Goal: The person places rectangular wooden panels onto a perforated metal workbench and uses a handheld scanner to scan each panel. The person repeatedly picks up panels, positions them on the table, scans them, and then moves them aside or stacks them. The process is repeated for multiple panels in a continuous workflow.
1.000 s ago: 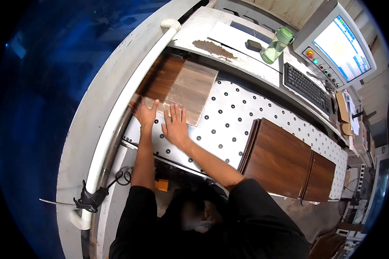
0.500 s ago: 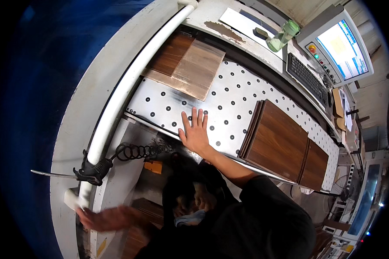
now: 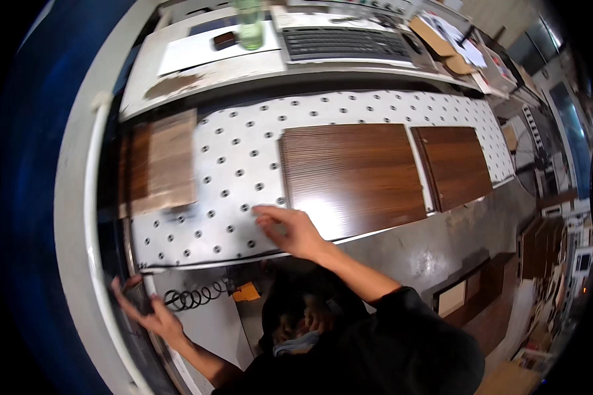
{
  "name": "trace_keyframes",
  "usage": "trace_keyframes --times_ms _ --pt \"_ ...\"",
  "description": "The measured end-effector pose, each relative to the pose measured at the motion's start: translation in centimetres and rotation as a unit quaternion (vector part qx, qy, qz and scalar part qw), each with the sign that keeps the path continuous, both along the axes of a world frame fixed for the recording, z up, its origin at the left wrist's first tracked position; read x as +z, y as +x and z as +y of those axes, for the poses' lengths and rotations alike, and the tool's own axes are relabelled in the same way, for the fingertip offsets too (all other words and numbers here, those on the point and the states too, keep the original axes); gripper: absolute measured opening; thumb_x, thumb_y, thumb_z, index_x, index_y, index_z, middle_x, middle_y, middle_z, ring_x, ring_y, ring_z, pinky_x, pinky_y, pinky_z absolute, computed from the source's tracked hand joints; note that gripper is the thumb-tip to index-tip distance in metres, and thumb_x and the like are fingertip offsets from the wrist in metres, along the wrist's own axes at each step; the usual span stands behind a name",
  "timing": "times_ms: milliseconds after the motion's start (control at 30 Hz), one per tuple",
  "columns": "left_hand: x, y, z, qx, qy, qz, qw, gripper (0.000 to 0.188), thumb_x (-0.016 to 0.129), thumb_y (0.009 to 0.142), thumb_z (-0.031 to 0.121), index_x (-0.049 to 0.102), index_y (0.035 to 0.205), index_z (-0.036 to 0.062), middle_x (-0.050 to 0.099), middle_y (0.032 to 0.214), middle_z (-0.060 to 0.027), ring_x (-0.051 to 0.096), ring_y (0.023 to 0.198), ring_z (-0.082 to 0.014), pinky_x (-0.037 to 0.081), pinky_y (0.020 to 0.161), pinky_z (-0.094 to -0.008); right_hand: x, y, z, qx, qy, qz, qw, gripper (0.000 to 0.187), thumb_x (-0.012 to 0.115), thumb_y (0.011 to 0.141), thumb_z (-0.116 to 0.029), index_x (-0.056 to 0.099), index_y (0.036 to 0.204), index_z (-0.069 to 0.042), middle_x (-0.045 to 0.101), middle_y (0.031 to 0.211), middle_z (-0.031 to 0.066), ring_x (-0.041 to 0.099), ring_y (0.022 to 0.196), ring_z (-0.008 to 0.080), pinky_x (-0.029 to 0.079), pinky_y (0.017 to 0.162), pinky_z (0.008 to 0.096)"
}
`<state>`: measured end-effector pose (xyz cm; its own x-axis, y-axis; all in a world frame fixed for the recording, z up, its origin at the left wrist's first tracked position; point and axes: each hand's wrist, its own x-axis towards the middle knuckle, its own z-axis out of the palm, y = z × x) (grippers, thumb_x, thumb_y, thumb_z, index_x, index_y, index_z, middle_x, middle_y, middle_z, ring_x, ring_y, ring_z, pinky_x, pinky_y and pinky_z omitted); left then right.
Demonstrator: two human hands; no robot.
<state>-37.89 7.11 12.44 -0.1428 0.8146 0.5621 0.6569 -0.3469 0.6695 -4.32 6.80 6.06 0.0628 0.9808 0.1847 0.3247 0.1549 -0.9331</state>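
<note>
My right hand (image 3: 293, 232) hovers over or just at the near part of a white table (image 3: 227, 141) dotted with black round studs. Its index finger is stretched out, the others are loosely bent, and nothing shows in it. A stack of dark brown wood-grain panels (image 3: 359, 174) lies just right of it, with a smaller panel stack (image 3: 460, 161) farther right. My left hand (image 3: 153, 316) has its fingers spread beside the white tubular rail (image 3: 93, 217), holding nothing. At the table's left end lie a tan board (image 3: 171, 158) and a dark brown panel (image 3: 137, 164).
A black coiled hose (image 3: 194, 296) hangs below the table's near edge. Behind the table a shelf carries a keyboard (image 3: 346, 45), a green bottle (image 3: 250, 26) and a small dark object (image 3: 225, 41). Brown panels (image 3: 484, 296) stand at the lower right.
The view has swung to the right. My right hand has lifted from lying flat, and its fingers are now bent. My left hand has spread its fingers near the rail.
</note>
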Motion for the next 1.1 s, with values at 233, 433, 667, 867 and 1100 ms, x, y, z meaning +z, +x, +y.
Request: trace_keyframes --times_ms 233,433,667,867,1100 --pt "-2.1 24.2 7.5 -0.373 -0.442 -0.088 0.811 0.056 0.053 0.106 0.047 0.062 0.129 -0.0035 0.058 0.072 0.0003 0.054 0.068 -0.0099 0.044 0.066 -0.0264 -2.0 20.5 -4.9 -0.324 0.007 0.156 0.933 0.03 0.057 0.103 -0.011 0.063 0.132 -0.003 0.075 0.098 0.0054 0.067 0.085 0.0098 0.053 0.075 0.0241" --pt "1.6 41.3 8.4 -0.486 -0.488 -0.001 0.725 0.051 0.05 0.106 0.051 0.06 0.092 0.0024 0.059 0.066 -0.0014 0.057 0.062 -0.0101 0.046 0.062 -0.0274 -1.9 28.6 -7.9 -0.451 0.039 -0.034 0.891 0.029 0.061 0.094 -0.004 0.066 0.122 0.0 0.068 0.114 0.0162 0.066 0.106 0.029 0.051 0.094 0.0373" --pt "1.0 45.4 4.7 -0.5 -0.502 0.008 0.706 0.049 0.051 0.105 0.049 0.063 0.095 0.002 0.059 0.064 -0.0018 0.058 0.06 -0.0117 0.046 0.06 -0.0291 -4.0 30.1 -8.2 -0.466 -0.022 -0.013 0.884 0.048 0.059 0.095 -0.008 0.051 0.142 -0.002 0.054 0.137 0.0217 0.055 0.126 0.0366 0.042 0.11 0.044" --pt "2.1 38.4 2.8 -0.57 -0.508 -0.089 0.639 0.039 0.055 0.105 0.034 0.066 0.115 -0.0024 0.061 0.067 -0.0024 0.058 0.065 -0.0122 0.048 0.065 -0.0289 -4.9 29.4 -7.9 -0.436 -0.012 -0.005 0.9 0.036 0.058 0.096 -0.006 0.06 0.131 0.0 0.061 0.128 0.0187 0.059 0.122 0.0306 0.046 0.105 0.0398" --pt "-1.3 25.9 -0.6 -0.641 -0.527 0.051 0.555 0.051 0.06 0.103 0.041 0.057 0.143 0.0091 0.072 0.106 -0.0113 0.067 0.092 -0.0196 0.053 0.085 -0.0372 -4.8 25.9 -5.3 -0.439 0.108 0.069 0.889 0.025 0.064 0.101 -0.015 0.065 0.12 0.0 0.067 0.111 0.0096 0.063 0.101 0.0188 0.051 0.092 0.0336"
